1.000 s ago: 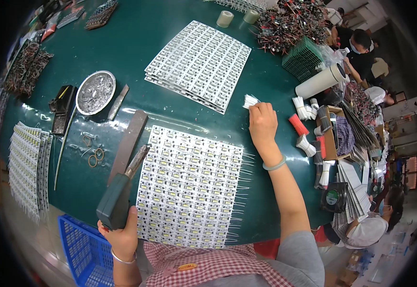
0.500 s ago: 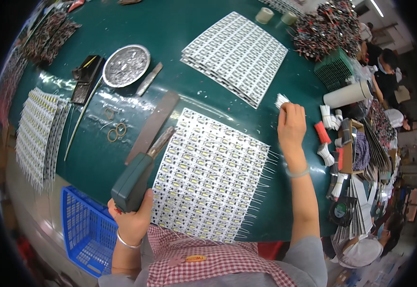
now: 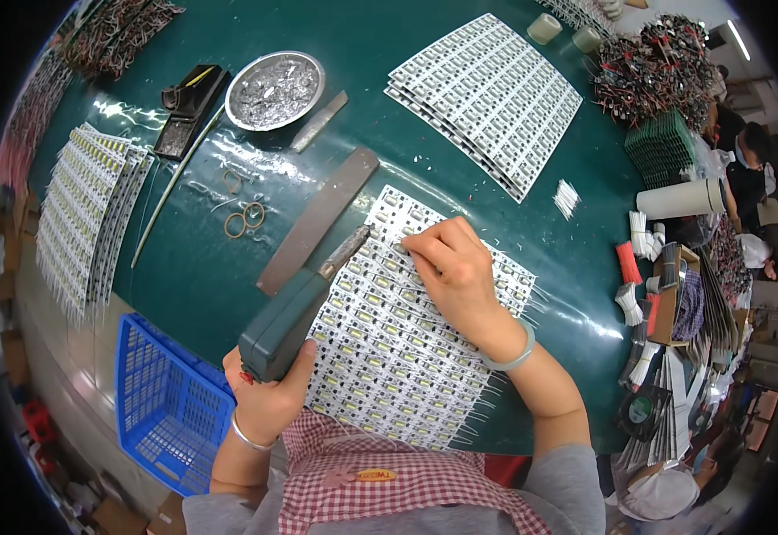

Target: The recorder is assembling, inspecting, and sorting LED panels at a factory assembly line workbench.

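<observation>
My left hand (image 3: 268,406) is closed around the handle of a dark green soldering gun (image 3: 284,323). Its metal tip (image 3: 346,251) reaches the upper left edge of a white LED board panel (image 3: 389,334), which lies in front of me with thin white wires sticking out along its right side. Over the panel's upper part, my right hand (image 3: 465,281) pinches thumb and fingers together close to the tip. Whatever sits in that pinch is too small to make out. A small pile of short white wires (image 3: 567,199) rests to the right of the panel.
Stacked LED panels (image 3: 487,98) lie at the far side, more wired panels (image 3: 86,218) at left. A metal bowl of silvery scraps (image 3: 275,89), a flat grey bar (image 3: 317,221) and rubber bands (image 3: 244,220) are nearby. A blue basket (image 3: 170,410) stands below the left table edge.
My right hand has moved left from the white wire pile to the panel's upper part. The soldering gun in my left hand still meets the panel's edge; the whole view has shifted.
</observation>
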Tool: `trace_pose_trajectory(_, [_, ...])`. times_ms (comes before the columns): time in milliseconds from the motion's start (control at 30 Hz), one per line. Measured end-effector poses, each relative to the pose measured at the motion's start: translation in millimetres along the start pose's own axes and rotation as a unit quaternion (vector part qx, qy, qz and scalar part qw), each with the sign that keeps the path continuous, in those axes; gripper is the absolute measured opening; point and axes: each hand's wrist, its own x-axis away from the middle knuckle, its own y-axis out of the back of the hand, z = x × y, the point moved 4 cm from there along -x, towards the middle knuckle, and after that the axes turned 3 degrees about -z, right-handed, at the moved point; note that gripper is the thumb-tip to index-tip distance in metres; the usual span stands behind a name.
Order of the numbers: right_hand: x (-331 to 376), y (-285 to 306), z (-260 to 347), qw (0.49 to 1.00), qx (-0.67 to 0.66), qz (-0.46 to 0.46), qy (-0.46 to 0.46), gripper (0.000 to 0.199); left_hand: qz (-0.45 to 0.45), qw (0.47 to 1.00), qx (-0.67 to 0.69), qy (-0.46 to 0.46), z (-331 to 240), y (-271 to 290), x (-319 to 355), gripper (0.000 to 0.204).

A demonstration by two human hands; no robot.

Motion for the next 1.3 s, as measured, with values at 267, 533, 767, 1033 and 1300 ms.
trace_pose_trajectory(267, [1.8, -6.9, 1.8, 0.999, 0.035, -0.002, 0.016, 0.019, 0.021, 0.998, -0.036, -0.039, 6.8, -2.6, -1.9, 0.017])
trace_pose_trajectory(533, [-0.2, -6.1, 2.4, 0.998, 0.054, 0.011, 0.021, 0.021, 0.045, 0.997, -0.054, -0.038, 6.4, -5.4, -3.3, 0.018])
trace_pose_trajectory(767, [-0.1, -6.0, 1.9, 0.997, 0.066, 0.018, 0.026, 0.021, 0.05, 0.996, -0.061, -0.045, 9.1, -6.4, -4.0, 0.018])
trace_pose_trajectory(1033, [0.9, -8.0, 2.1, 0.998, 0.06, 0.009, 0.027, 0.018, 0.053, 0.996, -0.059, -0.037, 8.7, -7.4, -4.1, 0.018])
trace_pose_trajectory(1300, [0.4, -7.3, 2.0, 0.997, 0.065, 0.017, 0.03, 0.019, 0.049, 0.998, -0.046, -0.015, 6.9, -8.4, -2.9, 0.017])
